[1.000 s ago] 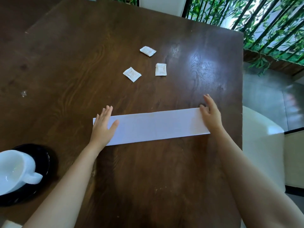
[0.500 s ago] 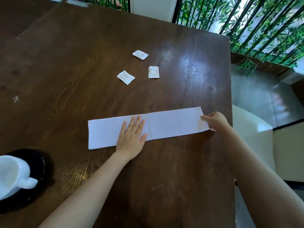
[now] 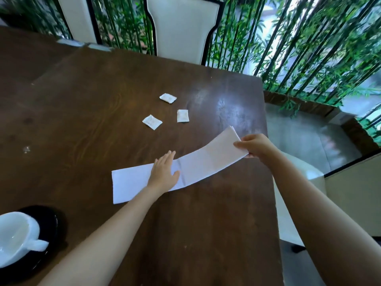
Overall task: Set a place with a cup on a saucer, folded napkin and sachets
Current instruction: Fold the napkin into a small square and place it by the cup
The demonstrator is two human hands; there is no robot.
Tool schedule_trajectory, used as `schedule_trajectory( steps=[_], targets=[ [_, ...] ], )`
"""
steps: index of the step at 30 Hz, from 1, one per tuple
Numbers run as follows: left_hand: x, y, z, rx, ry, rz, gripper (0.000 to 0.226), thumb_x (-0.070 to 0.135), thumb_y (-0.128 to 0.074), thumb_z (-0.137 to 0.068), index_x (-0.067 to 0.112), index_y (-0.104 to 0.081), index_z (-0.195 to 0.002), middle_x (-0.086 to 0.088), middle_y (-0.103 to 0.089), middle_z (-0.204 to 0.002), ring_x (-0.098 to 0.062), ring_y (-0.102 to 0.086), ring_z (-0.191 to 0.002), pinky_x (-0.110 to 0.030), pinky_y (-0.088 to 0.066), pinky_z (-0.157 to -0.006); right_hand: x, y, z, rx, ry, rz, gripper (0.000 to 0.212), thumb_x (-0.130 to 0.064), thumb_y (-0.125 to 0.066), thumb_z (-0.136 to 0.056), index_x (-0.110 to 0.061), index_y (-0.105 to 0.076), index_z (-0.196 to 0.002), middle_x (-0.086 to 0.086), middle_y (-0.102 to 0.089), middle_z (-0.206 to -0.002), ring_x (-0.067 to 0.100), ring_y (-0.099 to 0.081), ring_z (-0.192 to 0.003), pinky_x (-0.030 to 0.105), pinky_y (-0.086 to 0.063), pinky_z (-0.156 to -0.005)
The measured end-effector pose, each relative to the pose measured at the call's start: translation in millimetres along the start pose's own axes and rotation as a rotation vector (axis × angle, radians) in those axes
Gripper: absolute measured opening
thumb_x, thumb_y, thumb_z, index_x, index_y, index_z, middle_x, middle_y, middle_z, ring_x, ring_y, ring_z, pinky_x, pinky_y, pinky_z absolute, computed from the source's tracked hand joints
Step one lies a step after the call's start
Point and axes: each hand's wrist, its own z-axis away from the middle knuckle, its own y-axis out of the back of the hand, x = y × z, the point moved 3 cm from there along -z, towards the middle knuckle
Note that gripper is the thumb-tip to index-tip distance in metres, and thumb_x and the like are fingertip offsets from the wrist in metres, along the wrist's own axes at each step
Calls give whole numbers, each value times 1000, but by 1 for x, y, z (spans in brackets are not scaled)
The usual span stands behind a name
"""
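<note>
A long white napkin [image 3: 204, 162], folded into a strip, lies across the dark wooden table [image 3: 92, 120]. My left hand [image 3: 164, 172] presses flat on its middle, fingers spread. My right hand [image 3: 254, 146] pinches the strip's right end and holds it lifted off the table. Three white sachets [image 3: 152, 121] [image 3: 182, 116] [image 3: 168, 98] lie loose beyond the napkin. At the near left a white cup [image 3: 15, 238] stands on a black saucer [image 3: 47, 219], handle pointing right.
A white chair back [image 3: 181, 27] stands at the table's far edge, another [image 3: 78, 19] to its left. A white seat [image 3: 299, 195] sits beside the table's right edge. Bamboo stalks [image 3: 299, 48] fill the background.
My left hand slid from the napkin's left end to its middle. My right hand closed on the right end and raised it off the table. The camera tilted up.
</note>
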Motion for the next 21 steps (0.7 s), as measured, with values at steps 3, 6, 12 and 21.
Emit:
schedule_trajectory(
  steps=[3, 6, 12, 21],
  targets=[
    [38, 37, -18, -17, -25, 366, 60, 11, -50, -93, 17, -25, -148, -4, -31, -154, -20, -29, -140, -29, -25, -110, -42, 9, 21, 19, 144, 83, 16, -11, -65, -79, -11, -64, -63, 1, -52, -54, 11, -50, -48, 15, -42, -41],
    [75, 73, -31, -3, -20, 623, 47, 11, -50, -94, 12, -41, -140, -8, -53, -135, -13, -52, -115, -17, -46, -86, -72, 11, 37, 60, 239, 197, 16, -15, -66, -77, -3, -66, -67, 7, -53, -60, 15, -47, -49, 22, -40, -48],
    [104, 111, -27, -194, 252, 957, 38, 33, -49, -96, 2, -53, -117, -18, -67, -93, -27, -68, -77, -33, -61, -63, -111, -22, 58, 110, 320, 448, 22, -20, -61, -78, 0, -66, -71, 10, -55, -60, 19, -47, -48, 26, -38, -49],
    [42, 130, 8, -145, 475, 1144, 20, 26, -59, -90, 7, -63, -84, -13, -70, -73, -26, -69, -69, -35, -58, -51, -135, -126, 79, -37, 400, 521, 35, -36, -47, -91, -4, -60, -91, 10, -53, -84, 30, -56, -80, 28, -38, -63]
  ],
)
